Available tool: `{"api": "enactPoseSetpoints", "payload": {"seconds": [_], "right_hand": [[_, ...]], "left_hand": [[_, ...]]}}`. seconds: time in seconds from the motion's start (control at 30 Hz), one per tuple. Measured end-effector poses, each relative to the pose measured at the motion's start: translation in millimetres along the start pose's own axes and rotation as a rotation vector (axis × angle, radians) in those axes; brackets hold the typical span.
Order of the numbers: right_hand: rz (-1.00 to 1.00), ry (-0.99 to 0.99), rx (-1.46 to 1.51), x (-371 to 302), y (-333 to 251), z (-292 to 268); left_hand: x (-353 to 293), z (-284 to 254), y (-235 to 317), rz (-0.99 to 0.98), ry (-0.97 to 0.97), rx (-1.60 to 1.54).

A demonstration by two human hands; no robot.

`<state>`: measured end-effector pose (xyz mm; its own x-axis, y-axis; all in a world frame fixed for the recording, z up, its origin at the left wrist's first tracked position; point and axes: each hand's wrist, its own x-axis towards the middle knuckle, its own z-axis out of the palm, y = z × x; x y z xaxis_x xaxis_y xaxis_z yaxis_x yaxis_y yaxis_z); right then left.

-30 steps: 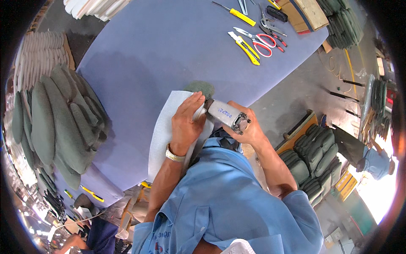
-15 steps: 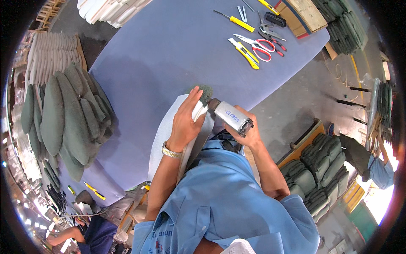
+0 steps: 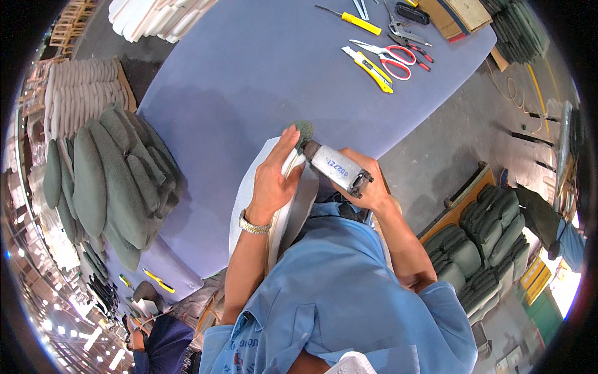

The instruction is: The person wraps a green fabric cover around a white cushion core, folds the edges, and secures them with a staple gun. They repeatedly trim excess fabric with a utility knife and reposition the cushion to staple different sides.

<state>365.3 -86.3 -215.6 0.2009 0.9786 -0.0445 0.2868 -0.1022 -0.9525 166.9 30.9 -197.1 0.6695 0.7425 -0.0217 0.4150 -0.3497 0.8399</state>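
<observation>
My left hand, with a metal watch at its wrist, grips a long padded panel with a whitish backing. Dark green fabric shows at the panel's far tip, beyond my fingertips. In my right hand is a light-grey staple gun, tilted so its dark nose meets the panel's tip just beside my left fingers. The exact contact spot is hidden behind the nose and fingers. The panel's near end rests toward my body over the table's near edge.
On the blue-grey table lie red-handled scissors, a yellow cutter, a yellow screwdriver and pliers. A wooden box stands at the far right. Green pads are piled left, more cushions right.
The whole view has shifted slightly. My hands keep nearly the same hold, with the staple gun still at the panel's tip. At lower left, another person's arm has moved.
</observation>
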Motion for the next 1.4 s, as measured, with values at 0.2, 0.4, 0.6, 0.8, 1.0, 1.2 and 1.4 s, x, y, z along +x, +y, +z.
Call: {"api": "enactPoseSetpoints", "payload": {"seconds": [0.2,0.4,0.6,0.8,1.0,1.2,1.4], "right_hand": [[0.014,-0.042,0.032,7.8,-2.8,-0.9],[0.046,-0.143,-0.029,25.4,-16.7,-13.8],[0.090,-0.183,-0.105,32.4,-16.2,-12.8],[-0.072,-0.094,-0.102,29.7,-6.5,-10.9],[0.325,0.088,-0.092,15.4,-4.1,-49.1],[0.287,0.179,-0.570,51.9,71.4,-38.3],[0.091,0.123,-0.525,58.1,107.0,-28.5]], "left_hand": [[1.5,-3.2,-9.0,0.011,0.007,-0.034],[-1.1,1.6,-15.7,0.036,0.040,-0.115],[2.8,-4.4,-15.0,0.022,0.064,-0.091],[0.3,-7.9,-13.6,-0.005,0.078,-0.097],[-5.3,2.7,-10.2,0.017,0.125,-0.068],[-7.2,7.0,-9.1,0.098,0.149,0.022],[-13.4,10.4,-3.3,0.102,0.147,0.122]]}}
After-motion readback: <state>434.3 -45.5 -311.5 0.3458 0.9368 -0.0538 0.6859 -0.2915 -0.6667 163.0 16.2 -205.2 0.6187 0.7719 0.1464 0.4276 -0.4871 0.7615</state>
